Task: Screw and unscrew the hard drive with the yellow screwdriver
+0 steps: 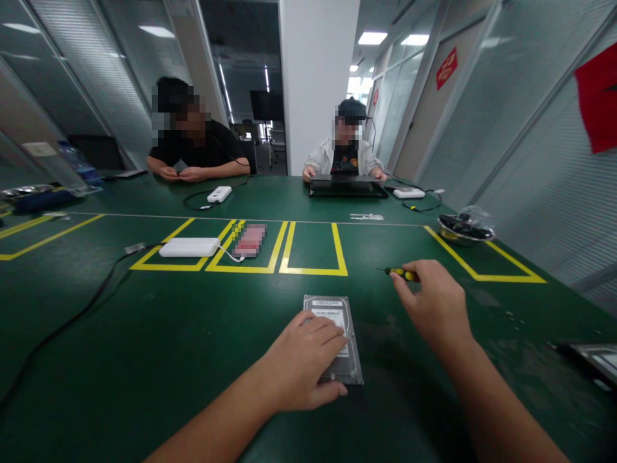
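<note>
A silver hard drive with a white label lies on the green table in front of me. My left hand is laid across it, fingers bent over the label and thumb by the near edge, holding it down. To the right of the drive, my right hand pinches a small screwdriver with a yellow and black handle. Its thin shaft points left, above the table and apart from the drive. Part of the drive's left side is hidden under my left hand.
Several screws lie at the right, near another hard drive. A metal bowl holds dark items. Yellow tape outlines, a white power bank and a black cable lie ahead. Two people sit opposite, one holding a dark panel.
</note>
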The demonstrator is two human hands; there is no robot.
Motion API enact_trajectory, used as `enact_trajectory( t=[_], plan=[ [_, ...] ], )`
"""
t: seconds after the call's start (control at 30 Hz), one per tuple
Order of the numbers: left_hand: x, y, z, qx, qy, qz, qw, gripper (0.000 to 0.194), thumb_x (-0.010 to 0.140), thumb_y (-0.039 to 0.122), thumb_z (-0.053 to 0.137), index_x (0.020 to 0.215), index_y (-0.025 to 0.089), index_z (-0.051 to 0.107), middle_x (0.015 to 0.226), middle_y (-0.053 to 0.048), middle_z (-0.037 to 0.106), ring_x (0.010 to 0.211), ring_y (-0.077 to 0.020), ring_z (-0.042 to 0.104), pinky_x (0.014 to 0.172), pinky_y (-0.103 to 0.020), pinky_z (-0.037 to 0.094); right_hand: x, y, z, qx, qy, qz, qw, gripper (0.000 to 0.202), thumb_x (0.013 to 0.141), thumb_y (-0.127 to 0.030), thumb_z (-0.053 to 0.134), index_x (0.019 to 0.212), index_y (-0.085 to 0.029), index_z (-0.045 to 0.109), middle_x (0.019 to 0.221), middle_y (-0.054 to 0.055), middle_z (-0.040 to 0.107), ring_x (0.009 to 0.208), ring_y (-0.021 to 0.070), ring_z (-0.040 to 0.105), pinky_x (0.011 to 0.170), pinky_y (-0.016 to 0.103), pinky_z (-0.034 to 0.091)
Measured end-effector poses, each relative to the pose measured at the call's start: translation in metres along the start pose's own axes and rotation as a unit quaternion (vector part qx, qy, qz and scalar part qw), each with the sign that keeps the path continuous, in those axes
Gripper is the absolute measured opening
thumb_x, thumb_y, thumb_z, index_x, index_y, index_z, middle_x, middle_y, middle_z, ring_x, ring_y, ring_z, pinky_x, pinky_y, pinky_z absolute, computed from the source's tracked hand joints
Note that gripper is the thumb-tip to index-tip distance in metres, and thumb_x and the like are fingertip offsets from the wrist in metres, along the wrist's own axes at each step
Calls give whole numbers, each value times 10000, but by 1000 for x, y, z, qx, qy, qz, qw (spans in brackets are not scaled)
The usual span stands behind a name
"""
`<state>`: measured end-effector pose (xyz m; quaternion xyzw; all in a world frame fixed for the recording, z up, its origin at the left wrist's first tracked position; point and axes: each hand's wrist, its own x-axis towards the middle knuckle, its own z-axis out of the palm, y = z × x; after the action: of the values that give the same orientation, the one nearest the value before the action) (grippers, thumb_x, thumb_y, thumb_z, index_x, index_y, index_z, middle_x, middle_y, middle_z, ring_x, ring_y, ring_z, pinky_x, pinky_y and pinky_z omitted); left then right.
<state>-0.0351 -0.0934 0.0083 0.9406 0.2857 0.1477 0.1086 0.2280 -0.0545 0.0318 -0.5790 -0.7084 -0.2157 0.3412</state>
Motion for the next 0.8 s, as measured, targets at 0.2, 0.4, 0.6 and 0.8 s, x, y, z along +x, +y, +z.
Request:
enact_trajectory(
  t=[0.2, 0.4, 0.6, 0.8],
  plan=[
    [2, -3, 2, -4, 14, -4, 1000, 544, 802, 458, 705, 1259, 205, 552, 1257, -79, 636, 1199, -275, 547, 1072, -449, 298, -6, -5, -3, -111, -194, 97, 970, 128, 873, -231, 513, 984, -169, 506, 928, 89, 553, 776, 217, 564, 632, 316, 391],
    [2, -4, 5, -10, 27, -13, 1000, 556, 807, 467, 697, 1272, 206, 540, 1295, -77, 621, 1223, -270, 533, 1099, -454, 260, -15, -4, -1, -129, -361, 139, 913, 192, 880, -188, 478, 1066, -158, 511, 998, 121, 545, 755, 228, 615, 597, 307, 362],
    [2, -3, 6, -15, 24, -19, 999, 570, 823, 471, 678, 1303, 208, 519, 1322, -80, 607, 1244, -268, 515, 1109, -457, 243, -21, 10, 8, -100, -420, 141, 891, 190, 913, -212, 437, 1080, -179, 522, 994, 115, 575, 894, 273, 636, 641, 321, 387],
    [2, -3, 6, -25, 27, -24, 999, 586, 818, 467, 682, 1318, 213, 512, 1330, -73, 604, 1257, -263, 507, 1119, -458, 232, -21, 13, 10, -85, -436, 149, 883, 176, 918, -198, 421, 1075, -167, 493, 996, 123, 594, 950, 269, 631, 698, 329, 400]
  ],
)
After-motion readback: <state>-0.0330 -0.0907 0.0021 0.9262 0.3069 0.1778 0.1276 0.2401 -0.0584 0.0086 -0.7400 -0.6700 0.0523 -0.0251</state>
